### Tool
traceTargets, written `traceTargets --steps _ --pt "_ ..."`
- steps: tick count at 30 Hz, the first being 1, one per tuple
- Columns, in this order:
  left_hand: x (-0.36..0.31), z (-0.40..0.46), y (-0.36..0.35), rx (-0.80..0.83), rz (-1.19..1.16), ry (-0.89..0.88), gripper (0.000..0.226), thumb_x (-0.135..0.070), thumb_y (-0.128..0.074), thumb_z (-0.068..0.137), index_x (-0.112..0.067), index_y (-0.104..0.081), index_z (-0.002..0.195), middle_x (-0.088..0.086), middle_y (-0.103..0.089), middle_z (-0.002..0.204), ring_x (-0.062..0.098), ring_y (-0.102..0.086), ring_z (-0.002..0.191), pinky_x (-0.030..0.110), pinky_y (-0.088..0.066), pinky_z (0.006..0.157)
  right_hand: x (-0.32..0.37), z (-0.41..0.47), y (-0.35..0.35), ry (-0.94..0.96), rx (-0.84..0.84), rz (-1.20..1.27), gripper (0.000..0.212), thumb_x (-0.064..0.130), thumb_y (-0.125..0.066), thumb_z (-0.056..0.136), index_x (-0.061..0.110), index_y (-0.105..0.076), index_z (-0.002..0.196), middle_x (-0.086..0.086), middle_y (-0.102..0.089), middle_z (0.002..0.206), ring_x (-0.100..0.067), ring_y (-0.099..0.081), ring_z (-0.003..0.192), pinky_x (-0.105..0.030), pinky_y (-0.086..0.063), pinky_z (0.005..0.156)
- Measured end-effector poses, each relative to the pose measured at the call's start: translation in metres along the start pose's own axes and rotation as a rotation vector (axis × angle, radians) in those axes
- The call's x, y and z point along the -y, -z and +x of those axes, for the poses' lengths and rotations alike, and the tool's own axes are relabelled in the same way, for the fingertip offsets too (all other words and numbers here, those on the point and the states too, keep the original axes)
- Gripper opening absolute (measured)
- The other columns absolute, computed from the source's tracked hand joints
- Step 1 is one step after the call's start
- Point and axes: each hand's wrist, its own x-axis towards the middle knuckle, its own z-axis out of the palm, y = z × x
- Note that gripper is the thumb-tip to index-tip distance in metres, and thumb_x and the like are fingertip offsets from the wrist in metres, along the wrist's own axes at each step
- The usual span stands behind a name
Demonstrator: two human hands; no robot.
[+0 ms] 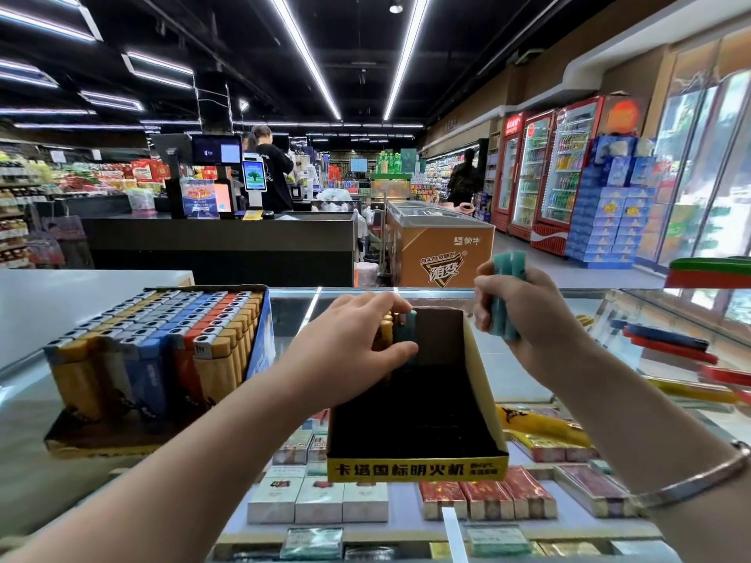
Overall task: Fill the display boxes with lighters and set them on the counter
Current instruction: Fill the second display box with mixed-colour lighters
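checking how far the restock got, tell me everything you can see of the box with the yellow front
The cardboard display box stands open-topped on the glass counter, dark inside, with a yellow front strip printed in black characters. It is mostly empty: only a few lighters stand at its far left corner, where the left hand touches them.

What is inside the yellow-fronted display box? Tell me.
Inside the display box: a few lighters at its far-left corner, the left hand on them. The rest looks dark and bare; that hand hides further lighters.
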Motion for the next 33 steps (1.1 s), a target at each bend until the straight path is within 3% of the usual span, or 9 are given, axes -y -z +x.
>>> traceTargets --steps 5,7,9,13,16,20,25,29,33 --pt "-0.007 -0.001 -0.001 -0.122 0.049 -0.069 0.044 -0.054 -0.051 0.083 -0.034 -0.049 0.122 -0.015 -0.050 0.126 0.003 -0.032 0.116 0.024 -0.028 0.089 0.005 -0.003 -0.005 -0.095 0.196 0.287 0.016 0.023 -0.059 0.080 0.007 -0.057 0.076 -0.009 -0.063 0.064 -0.022 -0.064 0.061 -0.033 -0.056 0.060" --pt "-0.012 -0.001 -0.001 -0.236 0.018 -0.134 0.041 -0.056 -0.050 0.082 -0.033 -0.057 0.115 -0.016 -0.054 0.118 0.004 -0.036 0.115 0.026 -0.033 0.088 0.004 -0.002 -0.006 -0.099 0.247 0.327 0.021 0.027 -0.060 0.076 0.007 -0.064 0.072 -0.010 -0.066 0.074 -0.023 -0.066 0.075 -0.036 -0.057 0.071" --pt "-0.018 -0.002 0.000 -0.307 -0.064 -0.192 0.033 -0.057 -0.053 0.082 -0.034 -0.064 0.102 -0.020 -0.057 0.104 0.002 -0.040 0.108 0.025 -0.038 0.084 0.003 -0.002 -0.007 -0.082 0.298 0.313 0.022 0.031 -0.061 0.076 0.012 -0.068 0.068 -0.006 -0.066 0.082 -0.019 -0.061 0.080 -0.034 -0.055 0.072" --pt "-0.027 -0.004 -0.002 -0.266 -0.099 -0.256 0.030 -0.057 -0.054 0.078 -0.035 -0.069 0.095 -0.029 -0.055 0.089 0.005 -0.043 0.104 0.028 -0.041 0.085 -0.001 -0.004 -0.010 -0.088 0.443 0.372 0.019 0.034 -0.066 0.075 0.015 -0.072 0.072 -0.007 -0.064 0.104 -0.021 -0.058 0.096 -0.040 -0.053 0.086" --pt "-0.026 -0.004 -0.004 -0.238 -0.189 -0.231 0.017 -0.045 -0.062 0.081 -0.038 -0.065 0.097 -0.032 -0.052 0.087 0.004 -0.047 0.101 0.027 -0.043 0.082 -0.003 -0.005 -0.013 -0.080 0.535 0.379 0.020 0.032 -0.065 0.078 0.014 -0.073 0.078 -0.008 -0.066 0.106 -0.019 -0.065 0.092 -0.038 -0.054 0.083" --pt "-0.021 -0.001 0.000 -0.266 -0.440 -0.117 0.008 -0.028 -0.062 0.086 -0.028 -0.065 0.094 -0.015 -0.064 0.083 0.000 -0.059 0.081 0.017 -0.046 0.072 0.004 -0.003 -0.012 0.006 0.387 0.390 0.022 0.024 -0.059 0.078 0.008 -0.071 0.089 -0.009 -0.070 0.094 -0.019 -0.066 0.093 -0.032 -0.055 0.082" --pt "-0.017 -0.003 0.014 -0.359 -0.689 -0.041 0.016 -0.018 -0.061 0.087 -0.032 -0.061 0.094 -0.001 -0.068 0.072 0.014 -0.064 0.068 0.027 -0.055 0.063 0.008 0.004 0.001 -0.010 0.068 0.200 0.014 0.016 -0.053 0.090 0.006 -0.062 0.097 -0.007 -0.071 0.081 -0.019 -0.068 0.082 -0.031 -0.055 0.076" --pt "-0.018 -0.006 0.020 -0.310 -0.681 -0.071 0.004 -0.022 -0.066 0.082 -0.023 -0.069 0.084 -0.005 -0.061 0.057 0.009 -0.054 0.054 0.024 -0.051 0.056 0.003 0.004 0.003 -0.050 0.065 -0.088 0.012 0.016 -0.051 0.093 0.008 -0.060 0.088 -0.007 -0.067 0.079 -0.020 -0.064 0.079 -0.034 -0.050 0.077" --pt "-0.019 -0.007 0.021 -0.139 -0.638 -0.024 0.022 -0.027 -0.072 0.070 -0.023 -0.068 0.091 -0.009 -0.062 0.062 0.001 -0.054 0.057 0.014 -0.049 0.057 -0.003 0.003 -0.001 -0.104 0.094 -0.264 0.011 0.018 -0.056 0.091 0.012 -0.060 0.084 -0.007 -0.064 0.081 -0.018 -0.059 0.077 -0.030 -0.046 0.070"
